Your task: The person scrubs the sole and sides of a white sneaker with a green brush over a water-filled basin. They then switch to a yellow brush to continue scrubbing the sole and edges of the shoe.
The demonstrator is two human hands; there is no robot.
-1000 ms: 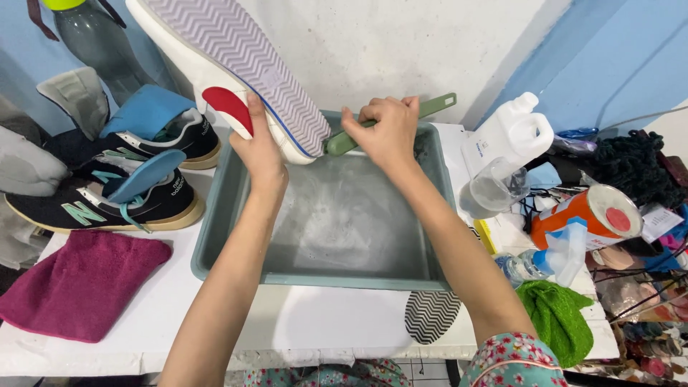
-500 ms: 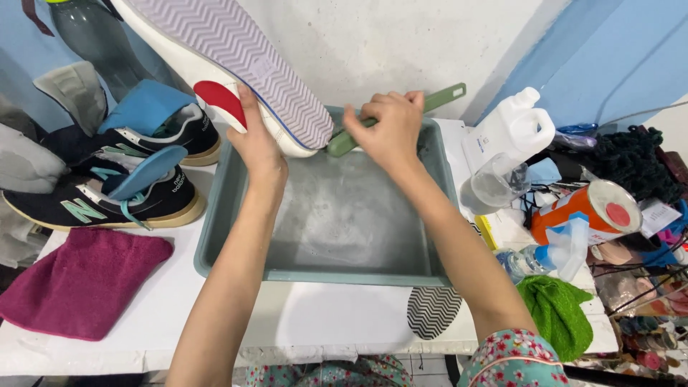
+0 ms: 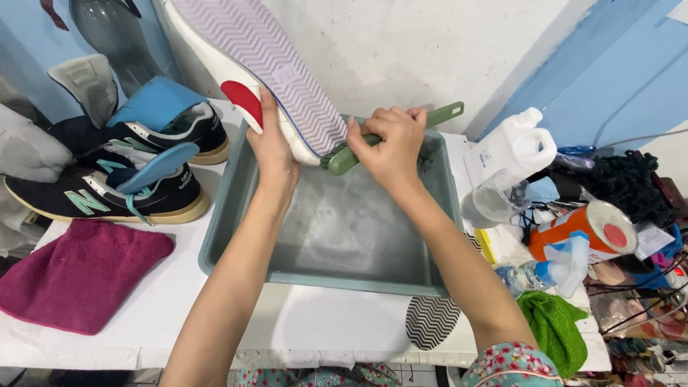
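My left hand point(image 3: 274, 148) grips a white sneaker point(image 3: 247, 61) by its heel, tilted sole-up over the grey-green plastic tub point(image 3: 229, 208). The sole shows a pale purple zigzag tread and a red heel patch. My right hand point(image 3: 389, 147) is closed on a green-handled scrub brush point(image 3: 437, 116), whose bristle end meets the heel end of the sole. The tub holds cloudy water.
Two black sneakers point(image 3: 118, 183) with blue insoles lie left of the tub, a magenta cloth point(image 3: 75, 276) in front of them. On the right stand a white jug point(image 3: 512, 147), a clear cup point(image 3: 491, 201), an orange can point(image 3: 591, 229), a spray bottle point(image 3: 552, 269) and a green cloth point(image 3: 555, 326). A zigzag-patterned insole point(image 3: 430, 322) lies by the tub's front.
The shoe has lifted slightly up and left, and my right hand has slid the brush along the sole near the heel. The tub and the table's items have stayed put.
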